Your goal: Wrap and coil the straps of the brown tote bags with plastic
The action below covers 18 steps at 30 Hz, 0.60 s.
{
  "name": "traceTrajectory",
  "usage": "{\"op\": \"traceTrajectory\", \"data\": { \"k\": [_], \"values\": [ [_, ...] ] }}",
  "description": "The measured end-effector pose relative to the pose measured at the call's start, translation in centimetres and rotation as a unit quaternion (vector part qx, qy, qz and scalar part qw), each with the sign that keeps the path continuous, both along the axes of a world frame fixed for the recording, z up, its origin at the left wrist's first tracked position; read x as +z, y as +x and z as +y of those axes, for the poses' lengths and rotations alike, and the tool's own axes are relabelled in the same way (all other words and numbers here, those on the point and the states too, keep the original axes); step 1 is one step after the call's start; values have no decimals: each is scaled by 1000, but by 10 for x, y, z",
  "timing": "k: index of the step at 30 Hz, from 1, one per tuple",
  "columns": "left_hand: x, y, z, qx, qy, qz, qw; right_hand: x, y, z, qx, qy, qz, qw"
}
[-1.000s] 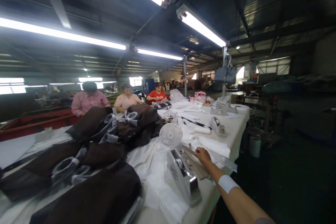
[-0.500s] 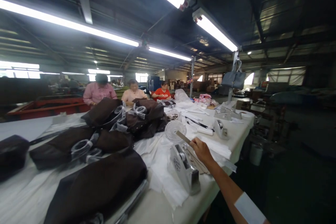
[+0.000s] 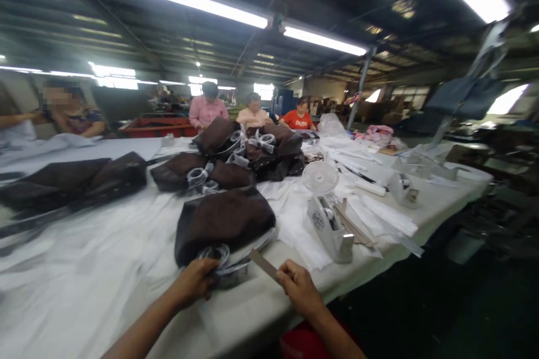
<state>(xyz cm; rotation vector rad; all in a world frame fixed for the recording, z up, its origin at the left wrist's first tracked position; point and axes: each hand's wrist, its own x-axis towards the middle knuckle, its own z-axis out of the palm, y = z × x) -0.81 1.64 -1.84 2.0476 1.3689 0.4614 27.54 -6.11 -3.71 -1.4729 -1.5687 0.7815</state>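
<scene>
My right hand (image 3: 297,286) pinches one end of a flat grey-brown strip (image 3: 264,265) above the front edge of the table. Just left of it, my left hand (image 3: 197,279) is closed at the plastic-wrapped handle (image 3: 217,255) of the nearest dark brown bag (image 3: 223,219). That bag lies on its side on the white-covered table (image 3: 248,308). To the right, a grey tape dispenser (image 3: 330,227) stands beside a bundle of similar strips (image 3: 356,227).
Several dark bags (image 3: 273,148) are heaped beyond the nearest one. A small round white fan (image 3: 320,178), a second dispenser (image 3: 403,189) and white rolls (image 3: 370,186) stand or lie farther right. Several people sit or stand across the table.
My right hand has come back from beside the dispenser with the strip, towards the near edge. My left hand has come into view at the bag's handle. The view has turned left.
</scene>
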Motion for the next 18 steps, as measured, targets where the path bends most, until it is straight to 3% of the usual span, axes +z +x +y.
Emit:
{"op": "traceTrajectory", "data": {
  "k": [4, 9, 12, 14, 18],
  "values": [
    [0, 3, -5, -50, 100, 149, 982, -8, -15, -6, 25, -19, -17, 999],
    [4, 6, -7, -40, 116, 174, 977, -9, -23, -11, 28, -42, -34, 998],
    [16, 9, -1, -30, 77, 116, 990, -7, -29, -16, 48, -50, -32, 997],
    [25, 11, 5, -28, 8, 37, 999, -6, -35, -18, 49, -65, -14, 997],
    [39, 17, 17, -24, -124, -115, 985, -8, -53, -10, 16, -167, 108, 980]
  ]
}}
